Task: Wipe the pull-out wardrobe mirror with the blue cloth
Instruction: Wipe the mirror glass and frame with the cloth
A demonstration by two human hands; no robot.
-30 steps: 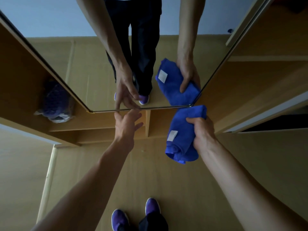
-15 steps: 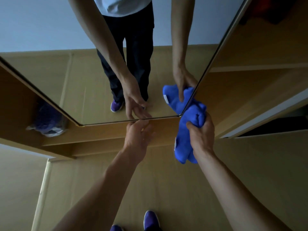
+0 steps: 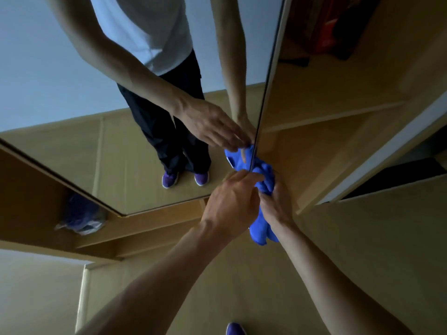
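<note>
1. Head view, the setting: a wooden floor (image 3: 242, 281) runs up to an open wardrobe (image 3: 326, 146) of pale wood. The mirror (image 3: 108, 153) stands out from it, its lower edge just above a low shelf (image 3: 157, 228).
2. Head view, the cloth: the blue cloth (image 3: 260, 228) is bunched at the mirror's lower right corner. Its top is pressed against the right edge of the glass and its tail hangs below the hands.
3. Head view, the hands: the right hand (image 3: 278, 201) has its fingers wrapped round the middle of the cloth. The left hand (image 3: 229, 201) reaches across with its fingertips on the top of the bundle. I cannot tell whether it pinches a fold or only touches it.
4. Step in hand: this looks like getting the cloth ready at the corner, with wiping barely begun.
5. Next move: the cloth probably needs flattening into a pad, then firm strokes across the glass, perhaps with the left hand steadying the frame.
6. Hard to make out:
   - The right palm and the cloth inside it are hidden.
   - The top of the mirror is cut off.
   - A bluish bundle (image 3: 81, 220) on the shelf is blurred.
   - Only the toe of one purple shoe (image 3: 235, 329) shows.
</note>
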